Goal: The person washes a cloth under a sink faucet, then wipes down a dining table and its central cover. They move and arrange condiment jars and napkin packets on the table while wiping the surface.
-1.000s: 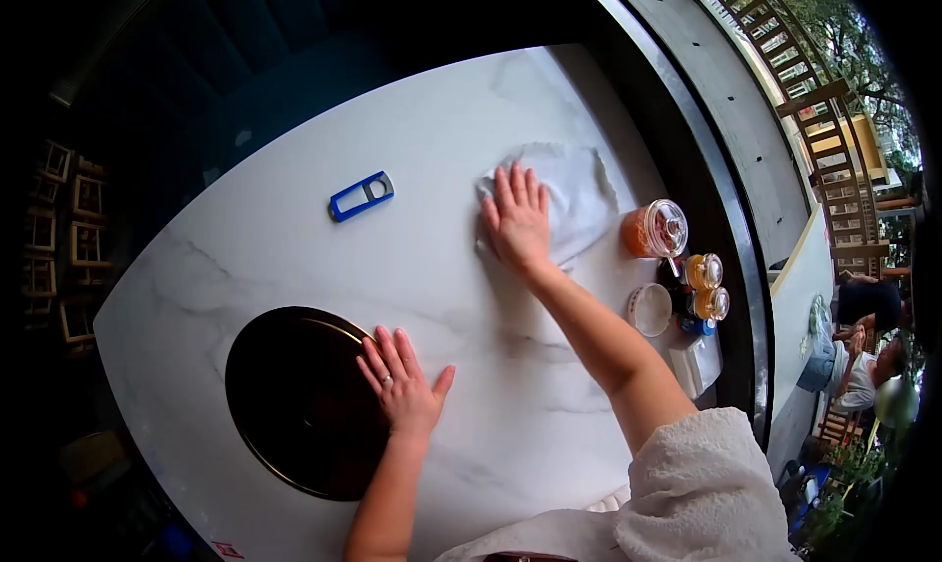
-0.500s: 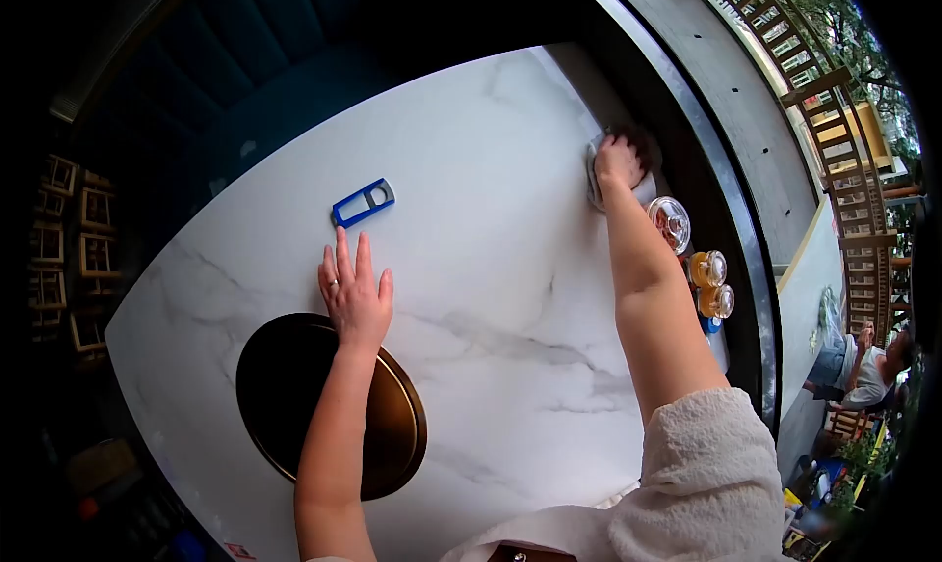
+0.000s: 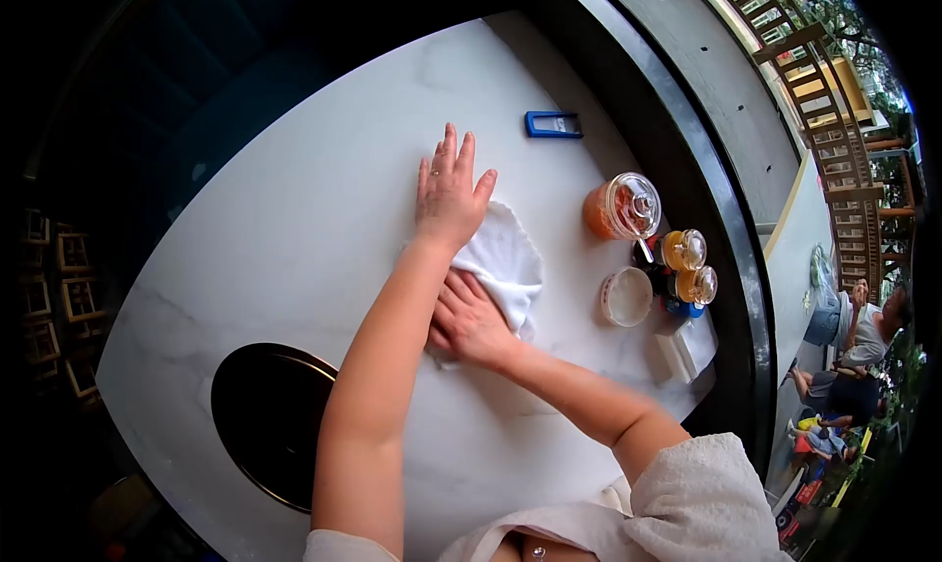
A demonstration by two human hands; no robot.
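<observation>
Fingers outstretched, my left hand [image 3: 451,194] is over the marble tabletop just beyond a white cloth [image 3: 505,253]; it looks to hold nothing. My right hand [image 3: 476,317] presses down on the near part of the cloth, its fingers partly hidden behind my left forearm. The cloth lies bunched and creased on the table. Farther off, near the dark ledge, lies a small blue-framed flat rectangular object [image 3: 554,124] with a pale middle. Neither hand touches it.
Along the right edge stand a lidded jar [image 3: 608,209] of red contents with a spoon, smaller lidded jars [image 3: 684,251], a round white tub [image 3: 626,297] and a white box [image 3: 679,354]. A dark oval tray [image 3: 265,420] lies at left. Beyond the ledge [image 3: 677,130], people sit outside.
The blue-framed object has shifted from mid-table to near the ledge. My right hand has come back from the right edge to mid-table with the cloth. My left hand has moved right and farther out.
</observation>
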